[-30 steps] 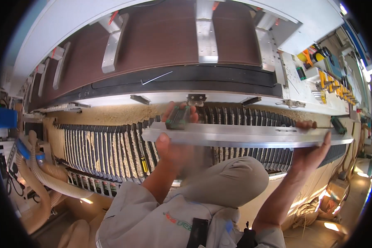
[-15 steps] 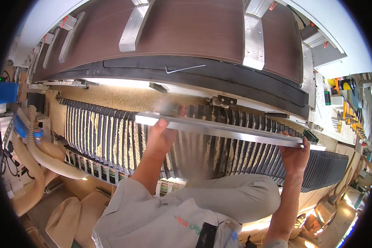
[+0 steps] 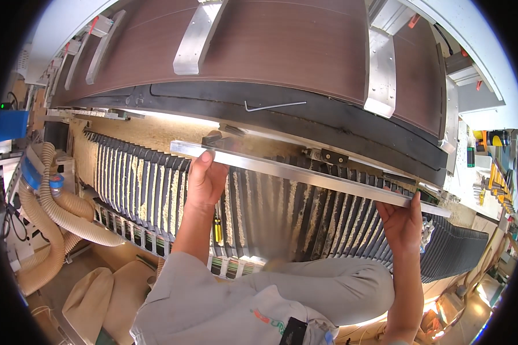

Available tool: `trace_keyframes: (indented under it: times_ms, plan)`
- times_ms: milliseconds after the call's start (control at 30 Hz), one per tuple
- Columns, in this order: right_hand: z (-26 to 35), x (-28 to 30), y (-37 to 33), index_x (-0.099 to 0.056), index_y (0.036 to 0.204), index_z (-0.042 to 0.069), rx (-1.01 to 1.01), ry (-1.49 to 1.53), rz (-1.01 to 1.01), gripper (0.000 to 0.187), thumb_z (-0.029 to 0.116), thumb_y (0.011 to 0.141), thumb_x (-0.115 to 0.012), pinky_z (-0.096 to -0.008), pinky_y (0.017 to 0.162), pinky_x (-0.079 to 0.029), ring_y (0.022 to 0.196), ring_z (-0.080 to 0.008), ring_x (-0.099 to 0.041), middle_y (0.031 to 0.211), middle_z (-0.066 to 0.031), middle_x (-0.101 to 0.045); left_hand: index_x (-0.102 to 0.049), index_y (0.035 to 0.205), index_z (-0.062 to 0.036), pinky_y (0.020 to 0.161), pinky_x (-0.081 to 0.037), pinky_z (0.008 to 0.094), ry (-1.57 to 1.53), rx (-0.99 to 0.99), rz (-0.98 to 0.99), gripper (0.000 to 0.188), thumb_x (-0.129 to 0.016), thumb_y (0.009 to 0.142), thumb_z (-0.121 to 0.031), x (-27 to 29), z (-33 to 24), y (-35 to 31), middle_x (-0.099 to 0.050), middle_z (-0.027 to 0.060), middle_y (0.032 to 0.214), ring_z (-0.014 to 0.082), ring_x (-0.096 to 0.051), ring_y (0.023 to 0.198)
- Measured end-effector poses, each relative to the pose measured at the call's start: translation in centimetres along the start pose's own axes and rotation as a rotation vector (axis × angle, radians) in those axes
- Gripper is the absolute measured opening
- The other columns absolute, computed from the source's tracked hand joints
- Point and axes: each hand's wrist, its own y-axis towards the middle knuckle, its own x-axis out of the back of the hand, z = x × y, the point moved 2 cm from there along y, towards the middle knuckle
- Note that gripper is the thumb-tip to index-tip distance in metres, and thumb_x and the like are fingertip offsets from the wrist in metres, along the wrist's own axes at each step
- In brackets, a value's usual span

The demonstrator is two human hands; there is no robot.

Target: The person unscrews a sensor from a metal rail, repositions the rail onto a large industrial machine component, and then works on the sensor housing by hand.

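A long straight silver metal bar (image 3: 305, 177) is held out in front of me, its left end farther from me than its right. My left hand (image 3: 207, 178) grips it near the left end, thumb on the near face. Near the other end, my right hand (image 3: 400, 221) holds the bar between thumb and fingers. Just behind the left end is a dark block (image 3: 214, 138), partly hidden by the bar. Beneath runs a black pleated bellows cover (image 3: 138, 178) with sawdust in its folds. A yellow-handled screwdriver (image 3: 217, 230) rests on the bellows beside my left forearm.
An L-shaped hex key (image 3: 276, 106) lies on the black machine beam (image 3: 328, 121). Beyond it hangs a brown panel (image 3: 282, 46) with metal brackets (image 3: 380, 75). Ribbed beige hoses (image 3: 69, 213) curve at the left. Yellow-handled tools (image 3: 495, 187) lie at the right.
The bar's left end has moved left and away from me with my left hand, so the bar slants more. The screwdriver beside my left forearm has come into view. The camera view has shifted slightly.
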Motion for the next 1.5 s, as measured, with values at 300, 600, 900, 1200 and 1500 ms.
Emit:
trace_keyframes:
  times_ms: [300, 600, 900, 1200, 1500]
  plan:
    - [0.0, -2.6, 1.1, -0.067, 0.115, 0.002, -0.011, -0.04, 0.024, 0.048, 0.047, 0.106, -0.051, -0.0499, 0.112, -0.048, 0.125, -0.0336, -0.062, 0.125, -0.0211, -0.068, -0.054, 0.136, 0.0011, 0.121, -0.038, 0.0477, 0.011, -0.001, -0.015, 0.075, -0.081, 0.083, -0.044, -0.4, -0.8, 1.8, -0.064, 0.015, 0.13, 0.0343, -0.059, 0.127]
    - [0.0, -3.3, 1.4, -0.069, 0.112, 0.003, -0.011, -0.001, -0.005, 0.047, 0.047, 0.106, -0.052, -0.0513, 0.11, -0.048, 0.127, -0.0319, -0.062, 0.118, -0.0144, -0.072, -0.056, 0.135, 0.0004, 0.121, -0.038, 0.0484, 0.026, 0.022, -0.051, 0.074, -0.081, 0.083, -0.046, -0.4, -1.0, 2.3, -0.062, 0.0165, 0.133, 0.034, -0.059, 0.127]
    - [-0.2, -3.1, 1.4, -0.069, 0.114, 0.003, -0.005, 0.014, -0.016, 0.047, 0.047, 0.105, -0.054, -0.0515, 0.11, -0.049, 0.127, -0.0326, -0.062, 0.118, -0.0147, -0.071, -0.056, 0.133, 0.0012, 0.12, -0.039, 0.0501, 0.048, 0.021, -0.092, 0.073, -0.08, 0.083, -0.047, -0.7, -1.3, 2.7, -0.063, 0.0162, 0.131, 0.0337, -0.059, 0.127]
    - [-0.3, -3.1, 1.7, -0.068, 0.12, 0.003, -0.009, 0.039, 0.047, 0.047, 0.045, 0.106, -0.053, -0.0498, 0.111, -0.049, 0.127, -0.0335, -0.062, 0.131, -0.0223, -0.066, -0.06, 0.132, -0.0039, 0.122, -0.035, 0.0535, 0.016, 0.044, -0.037, 0.06, -0.076, 0.089, -0.042, -0.2, -1.3, 2.7, -0.063, 0.007, 0.135, 0.0253, -0.057, 0.13]
    - [-0.2, -2.7, 1.2, -0.064, 0.127, 0.003, -0.013, -0.005, 0.03, 0.045, 0.041, 0.107, -0.052, -0.0496, 0.111, -0.048, 0.128, -0.0346, -0.061, 0.135, -0.0244, -0.063, -0.055, 0.136, 0.0005, 0.119, -0.04, 0.0529, 0.064, 0.029, -0.134, 0.071, -0.078, 0.086, -0.045, -0.4, -1.5, 2.6, -0.063, 0.0127, 0.134, 0.0291, -0.059, 0.129]
